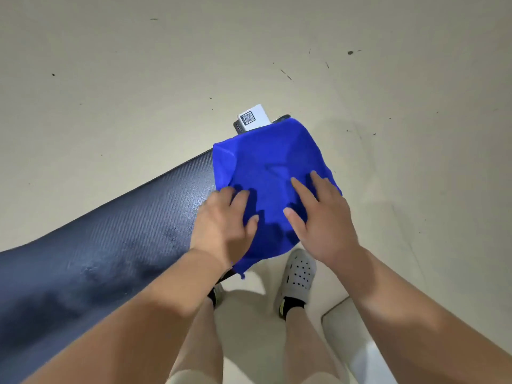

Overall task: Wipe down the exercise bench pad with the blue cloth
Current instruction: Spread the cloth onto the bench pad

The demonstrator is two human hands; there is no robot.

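The blue cloth [266,173] lies spread over the right end of the dark textured bench pad [110,239], draping over its end and near edge. My left hand [224,220] rests flat on the cloth's left part, fingers slightly bent. My right hand [318,214] presses on the cloth's right part with straight, spread fingers. The pad runs from the centre down to the lower left, with damp streaks on its surface.
A small white box with a QR code [253,117] sticks out from behind the cloth's far edge. My feet in white perforated clogs [300,275] stand on the pale floor [388,106] just below the bench end.
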